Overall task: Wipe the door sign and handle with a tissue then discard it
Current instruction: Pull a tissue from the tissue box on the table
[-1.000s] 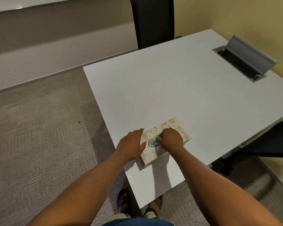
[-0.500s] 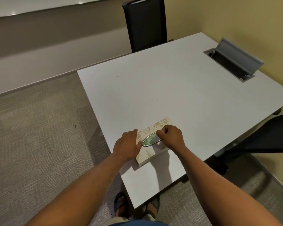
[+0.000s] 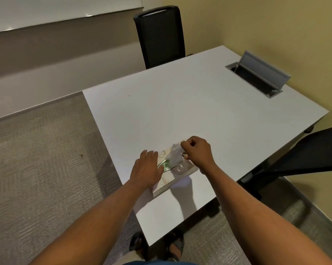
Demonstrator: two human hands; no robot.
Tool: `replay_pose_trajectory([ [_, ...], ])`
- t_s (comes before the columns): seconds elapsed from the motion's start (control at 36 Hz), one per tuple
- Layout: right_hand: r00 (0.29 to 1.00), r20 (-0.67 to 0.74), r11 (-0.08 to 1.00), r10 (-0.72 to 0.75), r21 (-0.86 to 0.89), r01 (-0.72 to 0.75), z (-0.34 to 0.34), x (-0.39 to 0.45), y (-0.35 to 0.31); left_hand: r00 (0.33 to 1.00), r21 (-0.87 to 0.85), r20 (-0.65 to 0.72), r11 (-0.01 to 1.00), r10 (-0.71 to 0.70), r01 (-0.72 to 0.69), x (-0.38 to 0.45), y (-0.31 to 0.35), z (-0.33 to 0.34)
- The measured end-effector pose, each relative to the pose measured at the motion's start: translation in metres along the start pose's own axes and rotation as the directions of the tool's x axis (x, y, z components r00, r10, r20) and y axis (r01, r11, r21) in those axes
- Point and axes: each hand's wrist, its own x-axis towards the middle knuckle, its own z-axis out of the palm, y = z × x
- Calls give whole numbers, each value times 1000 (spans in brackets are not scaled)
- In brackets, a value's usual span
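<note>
A cream patterned tissue box [image 3: 169,178] lies near the front left corner of the white table [image 3: 199,115]. My left hand [image 3: 147,169] rests flat on the box's left end, fingers spread, holding it down. My right hand [image 3: 196,150] is raised just above the box, fingers pinched on a white tissue [image 3: 175,154] that stretches from the oval slot up to my fingertips. No door, sign or handle is in view.
A black chair [image 3: 161,35] stands at the table's far side and another black chair [image 3: 304,155] at its right. An open grey cable hatch [image 3: 257,73] sits at the table's far right. Grey carpet [image 3: 42,169] lies to the left, yellow walls beyond.
My right hand went from pinching at the slot to lifting up and right, drawing a tissue partly out of the box. My left hand stayed on the box.
</note>
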Motion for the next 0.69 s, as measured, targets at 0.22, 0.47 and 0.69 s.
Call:
replay_pose_trajectory([
  [0.22, 993, -115, 999, -3, -43, -2, -19, -7, -21, 987, -29, -43, 987, 156, -157, 18, 21, -27],
  [0.47, 939, -328, 952, -103, -307, -3, -59, -35, -39, 906, -13, 37, 906, 423, -422, 39, 59, -69],
  [0.69, 834, -530, 912, -154, -402, -87, -120, -80, -56, 730, -51, 92, 736, 677, -675, 37, 124, -112],
])
